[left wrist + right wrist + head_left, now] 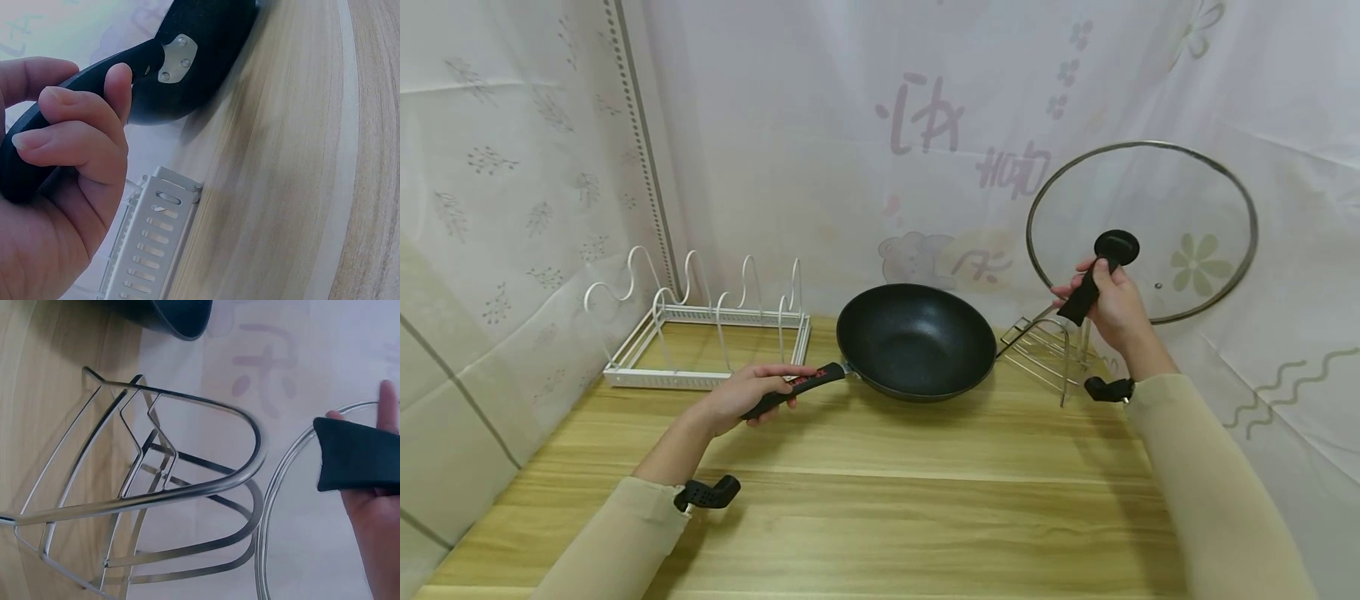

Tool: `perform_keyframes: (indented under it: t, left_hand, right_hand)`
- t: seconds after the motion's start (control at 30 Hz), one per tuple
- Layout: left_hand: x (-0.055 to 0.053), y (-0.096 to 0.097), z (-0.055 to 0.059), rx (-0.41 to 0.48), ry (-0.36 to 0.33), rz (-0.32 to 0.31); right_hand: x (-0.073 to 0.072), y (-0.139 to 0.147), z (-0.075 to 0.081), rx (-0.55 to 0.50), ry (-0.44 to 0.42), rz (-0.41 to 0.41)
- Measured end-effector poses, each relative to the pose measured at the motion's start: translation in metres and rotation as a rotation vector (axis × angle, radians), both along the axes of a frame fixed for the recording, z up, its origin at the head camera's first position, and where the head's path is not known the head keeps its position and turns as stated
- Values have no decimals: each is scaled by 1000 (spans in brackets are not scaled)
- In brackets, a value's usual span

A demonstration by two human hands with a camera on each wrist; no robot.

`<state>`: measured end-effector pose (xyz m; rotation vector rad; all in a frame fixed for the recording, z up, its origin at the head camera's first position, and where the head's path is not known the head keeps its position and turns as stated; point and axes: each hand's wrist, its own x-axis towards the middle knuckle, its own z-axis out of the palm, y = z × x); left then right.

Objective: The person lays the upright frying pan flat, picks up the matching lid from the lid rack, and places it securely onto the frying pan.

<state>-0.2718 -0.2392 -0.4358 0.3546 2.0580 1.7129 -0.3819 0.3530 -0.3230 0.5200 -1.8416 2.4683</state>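
A black wok [917, 342] stands at the middle back of the table, its inside facing up and forward; whether its base touches the wood I cannot tell. My left hand [748, 396] grips its black handle [823, 379], with fingers curled around it in the left wrist view. My right hand [1116, 304] holds the black handle [356, 453] of a glass lid [1210, 208]. The lid is raised nearly upright, its metal rim close behind a silver wire rack [244, 478]. Part of this rack is hidden behind the handle and hand in the head view.
A white rack [662, 379] with several curved wire dividers sits at the back left of the wooden table [887, 517]. Patterned curtains [790, 133] hang close behind and at both sides. A black wrist mount [707, 493] sticks out from the left sleeve.
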Motion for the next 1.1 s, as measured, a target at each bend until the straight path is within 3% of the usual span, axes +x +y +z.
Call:
perform_keyframes:
  t: [0.6,0.83,1.1]
  left_hand:
    - [-1,1,2,-22,12,2]
    - [-1,1,1,-21,8,4]
    - [0,1,1,-12,0,8]
  right_hand:
    - [18,-19,20,7,52,-132]
    - [29,-29,30,18,1,-67]
    - [37,-42,34,-53,-57,61]
